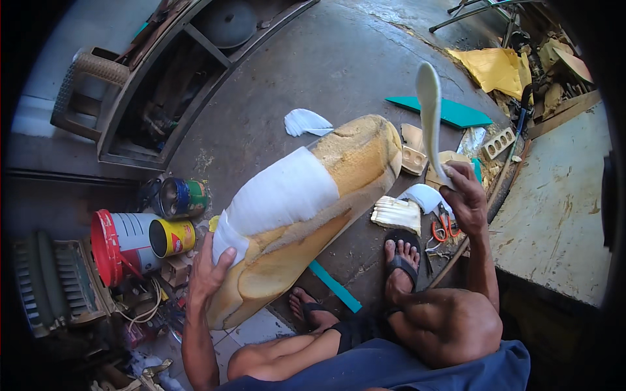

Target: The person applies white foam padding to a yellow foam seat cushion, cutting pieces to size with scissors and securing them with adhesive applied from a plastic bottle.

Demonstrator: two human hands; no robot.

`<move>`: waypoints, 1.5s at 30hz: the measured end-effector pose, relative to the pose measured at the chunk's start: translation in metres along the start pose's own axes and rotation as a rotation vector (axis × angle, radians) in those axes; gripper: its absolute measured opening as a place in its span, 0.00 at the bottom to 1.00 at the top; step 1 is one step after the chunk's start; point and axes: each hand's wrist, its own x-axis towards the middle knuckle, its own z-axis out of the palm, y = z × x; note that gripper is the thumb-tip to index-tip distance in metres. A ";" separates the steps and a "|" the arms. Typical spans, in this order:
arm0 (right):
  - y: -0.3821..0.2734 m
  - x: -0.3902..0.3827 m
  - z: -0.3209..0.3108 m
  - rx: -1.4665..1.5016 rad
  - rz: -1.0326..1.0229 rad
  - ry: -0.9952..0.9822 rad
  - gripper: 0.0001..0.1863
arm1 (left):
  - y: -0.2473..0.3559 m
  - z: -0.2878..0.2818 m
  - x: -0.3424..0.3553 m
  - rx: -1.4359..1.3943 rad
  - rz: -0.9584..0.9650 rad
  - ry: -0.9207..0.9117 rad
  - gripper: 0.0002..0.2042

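Observation:
A long, rounded block of yellow-tan foam [280, 277] lies slantwise in front of me, its far end pointing up and to the right. White sheet padding [283, 195] covers part of its upper side. My left hand [210, 270] grips the block's near left end, with the thumb by the edge of the white padding. Raised to the right of the block, my right hand [468, 199] pinches the lower end of a curved off-white foam strip [429, 111]. The strip stands upright, apart from the block.
Orange-handled scissors [446, 223], a ribbed cream piece [396, 214], white scraps [306, 122] and teal pieces [450, 112] lie on the floor. A red-rimmed bucket [134, 241] and a yellow can [173, 237] stand left. A worn flat panel [554, 208] borders the right; a cabinet [215, 45] stands far left.

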 end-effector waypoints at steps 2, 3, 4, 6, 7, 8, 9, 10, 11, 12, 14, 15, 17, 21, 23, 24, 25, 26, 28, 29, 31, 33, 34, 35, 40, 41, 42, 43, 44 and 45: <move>-0.008 0.011 0.006 -0.194 -0.033 -0.191 0.26 | -0.003 0.002 -0.014 0.093 0.020 0.041 0.34; -0.011 0.017 0.007 -0.317 -0.087 -0.277 0.25 | -0.005 0.004 -0.018 0.089 0.025 0.041 0.34; -0.013 0.018 0.008 -0.364 -0.010 -0.344 0.28 | -0.006 0.006 -0.022 0.076 0.054 0.081 0.33; -0.027 0.025 0.014 -0.340 -0.029 -0.347 0.30 | -0.003 0.010 -0.026 0.061 0.079 0.119 0.32; -0.031 0.026 0.012 -0.320 -0.046 -0.343 0.32 | 0.009 0.015 -0.024 0.128 0.169 0.205 0.33; -0.028 0.025 0.014 -0.321 -0.060 -0.320 0.36 | 0.017 0.018 -0.021 0.194 0.257 0.292 0.34; -0.028 0.023 0.017 -0.327 -0.054 -0.315 0.36 | 0.021 0.019 -0.016 0.191 0.265 0.287 0.34; -0.032 0.025 0.023 -0.175 0.118 -0.242 0.37 | 0.026 0.020 -0.011 0.167 0.335 0.250 0.36; -0.038 0.028 0.028 -0.021 0.287 -0.165 0.37 | 0.029 0.021 -0.008 0.143 0.405 0.213 0.39; -0.042 0.034 0.036 -0.106 0.325 -0.175 0.38 | 0.029 0.024 -0.004 0.096 0.431 0.212 0.39; -0.044 0.038 0.040 -0.129 0.328 -0.153 0.32 | 0.035 0.031 -0.007 0.097 0.421 0.223 0.39; -0.054 0.041 0.040 -0.032 0.489 -0.191 0.31 | 0.036 0.034 -0.010 0.103 0.390 0.230 0.39; -0.047 0.037 0.034 0.185 0.541 -0.206 0.27 | 0.050 0.041 -0.016 0.107 0.363 0.229 0.39; -0.063 0.039 0.033 0.242 0.565 -0.103 0.28 | 0.058 0.048 -0.021 0.161 0.346 0.209 0.38; -0.051 0.037 0.040 0.211 0.574 -0.119 0.32 | 0.061 0.050 -0.018 0.200 0.454 0.224 0.35; -0.049 0.036 0.048 0.263 0.569 -0.086 0.32 | 0.063 0.053 -0.017 0.191 0.469 0.213 0.30; -0.049 0.035 0.053 0.316 0.564 -0.052 0.32 | 0.065 0.057 -0.014 0.189 0.476 0.208 0.30; -0.053 0.031 0.049 0.288 0.543 -0.028 0.29 | 0.068 0.062 -0.010 0.213 0.487 0.233 0.30; -0.079 0.030 0.051 0.447 0.521 0.024 0.27 | 0.068 0.066 -0.012 0.256 0.475 0.260 0.30; -0.085 0.029 0.051 0.596 0.492 0.083 0.26 | 0.069 0.066 -0.014 0.272 0.416 0.269 0.30; -0.069 0.018 0.050 0.549 0.507 0.103 0.27 | 0.075 0.069 -0.010 0.286 0.390 0.252 0.29; -0.061 0.010 0.057 0.549 0.508 0.016 0.29 | 0.084 0.064 -0.009 0.345 0.426 0.192 0.29; -0.061 0.006 0.068 0.646 0.482 0.060 0.29 | 0.091 0.062 -0.006 0.360 0.436 0.190 0.29; -0.053 0.000 0.072 0.594 0.523 0.023 0.30 | 0.100 0.061 -0.003 0.393 0.471 0.166 0.29; -0.054 -0.013 0.085 0.524 0.476 -0.028 0.31 | 0.112 0.071 0.010 0.423 0.568 0.078 0.34; -0.053 -0.014 0.084 0.484 0.463 -0.051 0.31 | 0.118 0.070 0.013 0.377 0.526 0.044 0.35; -0.051 -0.012 0.082 0.486 0.470 -0.042 0.31 | 0.123 0.069 0.016 0.330 0.482 0.011 0.37; -0.048 -0.012 0.082 0.495 0.502 -0.061 0.31 | 0.125 0.070 0.020 0.330 0.474 -0.003 0.37; -0.045 -0.013 0.082 0.504 0.534 -0.081 0.32 | 0.128 0.071 0.027 0.351 0.549 -0.010 0.38; -0.043 -0.014 0.079 0.502 0.541 -0.081 0.32 | 0.134 0.073 0.036 0.368 0.633 -0.012 0.39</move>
